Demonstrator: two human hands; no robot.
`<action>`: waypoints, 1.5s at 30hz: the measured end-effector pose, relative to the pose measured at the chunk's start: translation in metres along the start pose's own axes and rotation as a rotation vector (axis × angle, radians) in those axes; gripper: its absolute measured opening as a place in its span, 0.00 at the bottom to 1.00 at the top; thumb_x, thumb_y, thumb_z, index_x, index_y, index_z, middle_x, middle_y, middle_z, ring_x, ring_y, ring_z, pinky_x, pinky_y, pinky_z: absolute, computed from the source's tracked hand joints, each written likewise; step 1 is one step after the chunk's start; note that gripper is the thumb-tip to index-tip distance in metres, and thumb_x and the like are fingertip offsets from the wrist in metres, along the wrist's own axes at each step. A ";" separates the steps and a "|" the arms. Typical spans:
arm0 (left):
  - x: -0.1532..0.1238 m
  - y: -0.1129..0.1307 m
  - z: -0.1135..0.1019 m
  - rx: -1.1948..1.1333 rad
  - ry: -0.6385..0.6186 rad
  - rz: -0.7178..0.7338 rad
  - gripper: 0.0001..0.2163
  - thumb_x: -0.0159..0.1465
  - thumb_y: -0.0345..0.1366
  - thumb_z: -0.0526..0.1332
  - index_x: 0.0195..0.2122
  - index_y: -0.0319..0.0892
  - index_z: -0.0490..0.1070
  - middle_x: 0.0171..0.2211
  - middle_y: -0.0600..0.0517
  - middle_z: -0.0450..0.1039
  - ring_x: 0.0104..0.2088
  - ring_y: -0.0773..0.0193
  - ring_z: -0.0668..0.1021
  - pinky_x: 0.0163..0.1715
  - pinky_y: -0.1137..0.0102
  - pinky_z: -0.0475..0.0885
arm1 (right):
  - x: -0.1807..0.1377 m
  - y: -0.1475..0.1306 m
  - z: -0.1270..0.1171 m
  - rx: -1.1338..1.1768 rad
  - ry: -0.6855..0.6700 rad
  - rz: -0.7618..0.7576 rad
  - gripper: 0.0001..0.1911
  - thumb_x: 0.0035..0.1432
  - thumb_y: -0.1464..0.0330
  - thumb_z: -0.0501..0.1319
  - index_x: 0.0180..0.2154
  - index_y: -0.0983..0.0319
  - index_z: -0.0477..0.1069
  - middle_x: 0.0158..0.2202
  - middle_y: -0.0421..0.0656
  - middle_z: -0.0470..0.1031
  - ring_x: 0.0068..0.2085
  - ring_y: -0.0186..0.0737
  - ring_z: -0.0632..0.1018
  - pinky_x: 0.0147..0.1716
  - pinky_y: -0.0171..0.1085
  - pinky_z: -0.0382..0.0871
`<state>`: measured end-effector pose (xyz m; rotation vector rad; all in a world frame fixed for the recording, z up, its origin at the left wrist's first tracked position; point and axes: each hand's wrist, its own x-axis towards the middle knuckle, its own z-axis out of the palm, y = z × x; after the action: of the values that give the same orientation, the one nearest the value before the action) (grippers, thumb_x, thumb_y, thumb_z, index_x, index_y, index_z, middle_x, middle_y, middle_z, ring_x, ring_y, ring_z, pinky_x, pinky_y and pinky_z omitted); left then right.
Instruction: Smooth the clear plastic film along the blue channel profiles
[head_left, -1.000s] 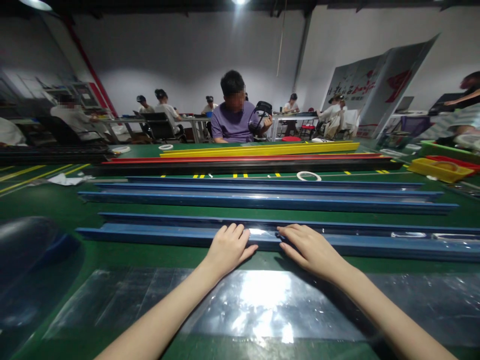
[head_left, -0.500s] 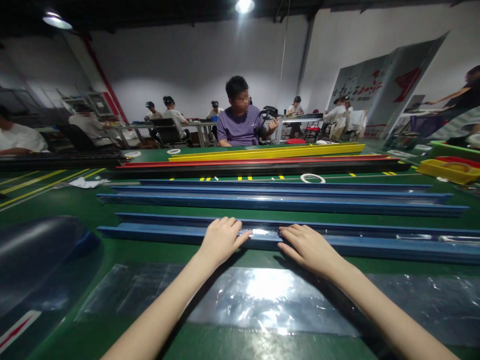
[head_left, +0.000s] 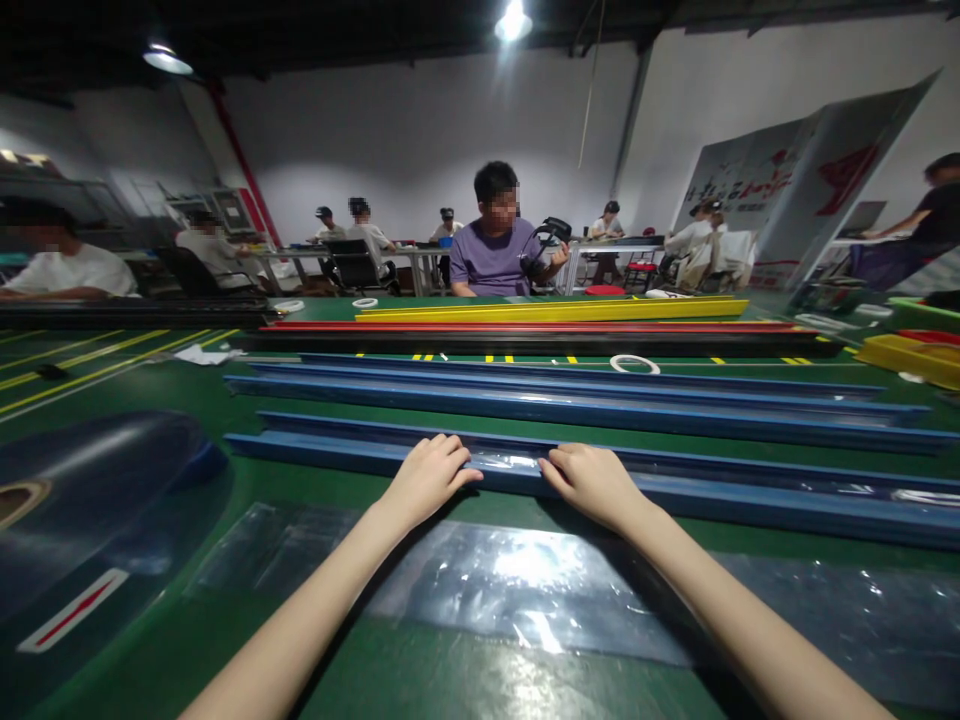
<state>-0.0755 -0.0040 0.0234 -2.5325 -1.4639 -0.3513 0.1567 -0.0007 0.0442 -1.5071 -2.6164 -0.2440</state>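
Observation:
A long blue channel-shaped strip (head_left: 322,453) lies crosswise in front of me, with shiny clear film (head_left: 511,461) inside its trough. My left hand (head_left: 431,470) is curled over the channel, fingers in the trough and thumb along the front edge. A short way to the right, my right hand (head_left: 589,478) bends its fingers over the same channel, its thumb near the front wall. The fingertips of both hands are partly hidden in the trough. Nearer to me, a sheet of clear plastic film (head_left: 450,575) lies flat beneath my forearms.
More blue channels (head_left: 420,392) lie beyond, then black and red strips (head_left: 525,341) and a yellow strip (head_left: 555,310). A film roll (head_left: 112,470) sits at left, a white ring (head_left: 634,364) farther back, a yellow tray (head_left: 911,358) at right. A person (head_left: 495,250) sits opposite.
The view has turned slightly left, so the scene sits farther right. My right hand has moved a little left along the channel towards my left hand, its fingers more bent.

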 end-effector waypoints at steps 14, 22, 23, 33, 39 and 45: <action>-0.007 0.009 0.013 0.106 0.205 -0.038 0.15 0.61 0.45 0.49 0.27 0.40 0.66 0.28 0.52 0.67 0.31 0.64 0.68 0.31 0.70 0.59 | 0.002 0.008 0.022 -0.085 0.252 -0.117 0.22 0.60 0.67 0.43 0.22 0.63 0.69 0.21 0.43 0.72 0.23 0.34 0.71 0.22 0.35 0.49; -0.006 0.010 0.014 0.098 0.203 -0.039 0.15 0.61 0.45 0.49 0.26 0.40 0.65 0.27 0.52 0.67 0.31 0.64 0.68 0.30 0.69 0.58 | 0.001 0.009 0.029 -0.139 0.419 -0.165 0.21 0.59 0.69 0.45 0.19 0.63 0.68 0.17 0.42 0.69 0.21 0.34 0.70 0.22 0.35 0.49; -0.006 0.010 0.014 0.098 0.204 -0.037 0.15 0.61 0.45 0.49 0.26 0.40 0.65 0.27 0.52 0.67 0.31 0.64 0.68 0.30 0.69 0.58 | 0.001 0.009 0.029 -0.138 0.427 -0.169 0.21 0.59 0.69 0.45 0.19 0.63 0.68 0.17 0.42 0.69 0.21 0.34 0.70 0.22 0.35 0.49; -0.006 0.010 0.013 0.097 0.194 -0.020 0.15 0.61 0.45 0.49 0.26 0.40 0.65 0.26 0.51 0.67 0.30 0.63 0.67 0.29 0.69 0.58 | -0.001 0.011 0.024 -0.037 0.292 -0.084 0.22 0.60 0.66 0.44 0.20 0.63 0.68 0.19 0.42 0.71 0.22 0.33 0.70 0.22 0.34 0.49; -0.007 0.010 0.014 0.109 0.214 -0.013 0.15 0.62 0.44 0.48 0.25 0.40 0.65 0.25 0.51 0.66 0.28 0.63 0.66 0.28 0.69 0.57 | -0.001 0.013 0.015 0.219 0.151 0.056 0.22 0.59 0.63 0.44 0.17 0.60 0.63 0.18 0.40 0.69 0.21 0.33 0.69 0.22 0.33 0.51; -0.008 0.010 0.016 0.120 0.241 -0.015 0.15 0.62 0.44 0.48 0.25 0.40 0.64 0.25 0.51 0.65 0.28 0.63 0.66 0.28 0.69 0.56 | -0.005 0.015 0.015 0.465 0.388 0.190 0.20 0.59 0.62 0.42 0.20 0.60 0.62 0.18 0.39 0.68 0.22 0.33 0.69 0.23 0.31 0.56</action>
<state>-0.0687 -0.0115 0.0052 -2.2954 -1.3700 -0.5334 0.1717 0.0058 0.0297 -1.3653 -2.0324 0.0817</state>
